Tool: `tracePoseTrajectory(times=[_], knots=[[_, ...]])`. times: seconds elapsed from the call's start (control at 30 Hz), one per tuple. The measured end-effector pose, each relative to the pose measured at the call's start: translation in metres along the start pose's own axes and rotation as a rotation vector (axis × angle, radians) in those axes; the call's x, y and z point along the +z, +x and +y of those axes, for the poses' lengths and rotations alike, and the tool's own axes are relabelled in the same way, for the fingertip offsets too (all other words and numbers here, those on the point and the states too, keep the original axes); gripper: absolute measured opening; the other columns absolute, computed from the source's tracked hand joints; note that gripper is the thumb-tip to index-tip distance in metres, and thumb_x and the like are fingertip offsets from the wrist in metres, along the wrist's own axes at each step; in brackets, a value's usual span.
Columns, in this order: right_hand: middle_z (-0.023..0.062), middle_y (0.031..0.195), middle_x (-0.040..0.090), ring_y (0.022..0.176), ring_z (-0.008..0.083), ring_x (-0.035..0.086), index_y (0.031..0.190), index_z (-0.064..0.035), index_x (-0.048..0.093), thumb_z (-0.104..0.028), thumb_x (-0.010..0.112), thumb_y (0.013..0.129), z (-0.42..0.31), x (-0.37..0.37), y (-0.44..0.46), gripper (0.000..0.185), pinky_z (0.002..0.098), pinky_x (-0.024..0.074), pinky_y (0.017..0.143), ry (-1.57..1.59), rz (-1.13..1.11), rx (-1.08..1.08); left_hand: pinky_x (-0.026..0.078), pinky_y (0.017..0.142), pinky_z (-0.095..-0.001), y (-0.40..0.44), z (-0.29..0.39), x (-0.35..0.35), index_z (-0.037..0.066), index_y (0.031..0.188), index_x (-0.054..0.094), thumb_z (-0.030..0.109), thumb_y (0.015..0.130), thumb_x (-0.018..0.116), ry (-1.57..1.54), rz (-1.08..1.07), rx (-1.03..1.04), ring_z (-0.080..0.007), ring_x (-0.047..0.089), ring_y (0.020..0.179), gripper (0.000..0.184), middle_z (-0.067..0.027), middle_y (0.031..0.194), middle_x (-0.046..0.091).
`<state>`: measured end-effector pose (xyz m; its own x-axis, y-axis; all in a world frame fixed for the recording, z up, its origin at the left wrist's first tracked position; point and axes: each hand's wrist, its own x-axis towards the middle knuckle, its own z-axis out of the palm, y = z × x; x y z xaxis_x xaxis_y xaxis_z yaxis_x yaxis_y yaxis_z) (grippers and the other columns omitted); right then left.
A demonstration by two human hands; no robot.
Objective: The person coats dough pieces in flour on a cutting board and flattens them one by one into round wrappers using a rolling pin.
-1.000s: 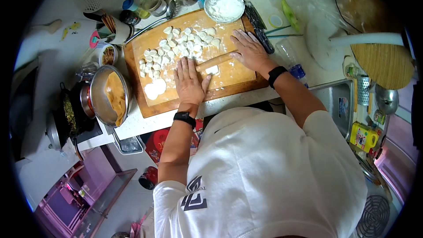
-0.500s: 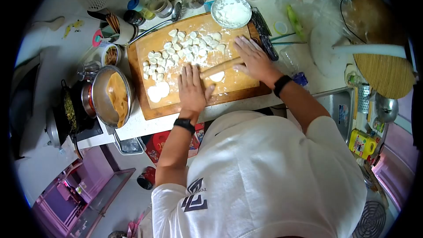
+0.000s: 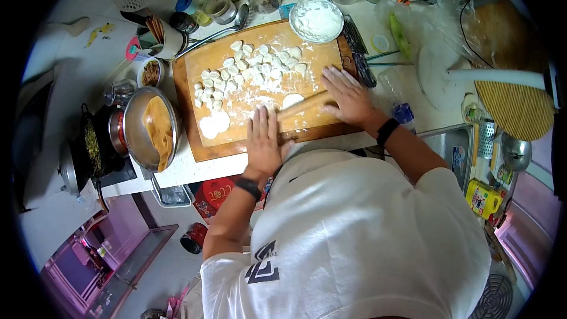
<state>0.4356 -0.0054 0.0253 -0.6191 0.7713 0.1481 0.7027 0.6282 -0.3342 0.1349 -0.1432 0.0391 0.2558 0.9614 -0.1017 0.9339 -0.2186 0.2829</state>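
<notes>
A wooden rolling pin (image 3: pixel 305 104) lies slantwise on a floured wooden cutting board (image 3: pixel 236 145). My left hand (image 3: pixel 264 146) rests flat over its left end, fingers stretched out. At the other end, my right hand (image 3: pixel 349 97) lies over the pin with its fingers extended. A round dough wrapper (image 3: pixel 292 100) sits just beyond the pin, partly hidden by it. Many small dough pieces (image 3: pixel 254 70) are scattered across the upper board. Several rolled-out wrappers (image 3: pixel 214 124) are at the left, beyond my left hand.
A bowl of flour (image 3: pixel 316 20) stands at the board's far edge. Left of the board are a metal bowl (image 3: pixel 136 139) with an orange-brown item inside and a wok (image 3: pixel 94 147). A ladle (image 3: pixel 241 18) lies behind the board. The sink (image 3: pixel 452 142) is at right.
Both hands and the rolling pin have moved toward my body. The wrapper that showed on the near side of the pin now shows on its far side.
</notes>
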Motion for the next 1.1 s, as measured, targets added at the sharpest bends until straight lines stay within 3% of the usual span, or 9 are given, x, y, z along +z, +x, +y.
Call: tracePoseTrajectory(times=[0.1, 0.17, 0.3, 0.37, 0.43, 0.7, 0.73, 0.87, 1.1], knots=[[0.0198, 0.163, 0.046, 0.155, 0.0340, 0.038, 0.152, -0.0003, 0.053, -0.048, 0.071, 0.096, 0.005, 0.006, -0.008, 0.075, 0.0473, 0.0276, 0.129, 0.047, -0.047, -0.058, 0.018, 0.130, -0.0594, -0.008, 0.006, -0.001, -0.003, 0.166, 0.022, 0.055, 0.090, 0.075, -0.011, -0.058, 0.038, -0.0458, 0.023, 0.160, 0.110, -0.0322, 0.170, 0.027], [0.0201, 0.162, 0.048, 0.155, 0.0347, 0.039, 0.151, -0.0003, 0.053, -0.048, 0.070, 0.097, 0.009, 0.008, 0.025, 0.074, 0.0474, 0.0278, 0.129, -0.024, 0.021, 0.024, 0.018, 0.129, -0.0597, 0.025, -0.006, 0.000, -0.003, 0.166, 0.023, 0.059, 0.093, 0.071, 0.025, 0.165, 0.030, -0.0466, 0.024, 0.159, 0.107, -0.0318, 0.170, 0.026], [0.0212, 0.163, 0.046, 0.155, 0.0364, 0.038, 0.151, 0.0007, 0.052, -0.048, 0.071, 0.096, 0.008, 0.009, 0.036, 0.076, 0.0473, 0.0254, 0.130, -0.021, 0.064, 0.041, 0.017, 0.130, -0.0585, 0.052, -0.018, 0.004, -0.004, 0.165, 0.029, 0.069, 0.100, 0.052, 0.124, 0.095, -0.129, -0.0478, 0.026, 0.158, 0.100, -0.0341, 0.169, 0.029], [0.0209, 0.163, 0.046, 0.155, 0.0361, 0.038, 0.151, 0.0006, 0.052, -0.047, 0.073, 0.094, 0.002, 0.002, 0.014, 0.078, 0.0477, 0.0258, 0.130, -0.011, 0.053, 0.009, 0.014, 0.131, -0.0588, 0.027, -0.006, -0.002, -0.003, 0.166, 0.026, 0.069, 0.098, 0.056, 0.055, -0.029, -0.105, -0.0463, 0.021, 0.160, 0.104, -0.0332, 0.171, 0.024], [0.0208, 0.163, 0.046, 0.155, 0.0352, 0.039, 0.152, 0.0005, 0.052, -0.046, 0.075, 0.092, -0.003, -0.002, -0.005, 0.079, 0.0480, 0.0262, 0.130, 0.019, -0.121, 0.010, 0.019, 0.130, -0.0597, 0.000, 0.010, -0.004, -0.003, 0.165, 0.026, 0.062, 0.086, 0.075, 0.016, -0.013, -0.018, -0.0472, 0.025, 0.159, 0.114, -0.0339, 0.169, 0.028], [0.0204, 0.163, 0.046, 0.155, 0.0356, 0.038, 0.150, 0.0000, 0.053, -0.052, 0.069, 0.097, 0.009, 0.012, 0.043, 0.076, 0.0476, 0.0255, 0.130, 0.005, 0.102, 0.063, 0.020, 0.128, -0.0600, 0.052, -0.022, 0.005, 0.001, 0.167, 0.028, 0.063, 0.097, 0.063, 0.136, 0.109, -0.141, -0.0464, 0.025, 0.159, 0.100, -0.0313, 0.170, 0.028], [0.0200, 0.163, 0.046, 0.155, 0.0351, 0.038, 0.151, -0.0001, 0.054, -0.051, 0.070, 0.096, 0.004, 0.004, 0.034, 0.076, 0.0475, 0.0255, 0.130, -0.016, 0.066, 0.045, 0.015, 0.130, -0.0600, 0.044, -0.019, 0.000, -0.001, 0.167, 0.026, 0.068, 0.098, 0.056, 0.093, 0.006, -0.151, -0.0450, 0.022, 0.161, 0.102, -0.0311, 0.172, 0.024], [0.0199, 0.163, 0.047, 0.156, 0.0344, 0.038, 0.151, -0.0010, 0.054, -0.049, 0.072, 0.094, 0.002, 0.005, -0.010, 0.076, 0.0476, 0.0247, 0.131, 0.036, -0.097, 0.000, 0.013, 0.131, -0.0608, -0.009, 0.004, -0.004, 0.000, 0.167, 0.026, 0.065, 0.094, 0.064, 0.056, -0.103, 0.027, -0.0490, 0.020, 0.160, 0.105, -0.0316, 0.172, 0.024], [0.0211, 0.164, 0.045, 0.156, 0.0351, 0.037, 0.153, -0.0003, 0.051, -0.052, 0.068, 0.097, 0.014, 0.015, 0.043, 0.078, 0.0475, 0.0241, 0.130, -0.013, 0.065, 0.064, 0.017, 0.129, -0.0606, 0.049, -0.023, 0.001, 0.002, 0.168, 0.026, 0.067, 0.098, 0.057, 0.159, 0.056, -0.142, -0.0458, 0.023, 0.160, 0.101, -0.0311, 0.172, 0.024]])
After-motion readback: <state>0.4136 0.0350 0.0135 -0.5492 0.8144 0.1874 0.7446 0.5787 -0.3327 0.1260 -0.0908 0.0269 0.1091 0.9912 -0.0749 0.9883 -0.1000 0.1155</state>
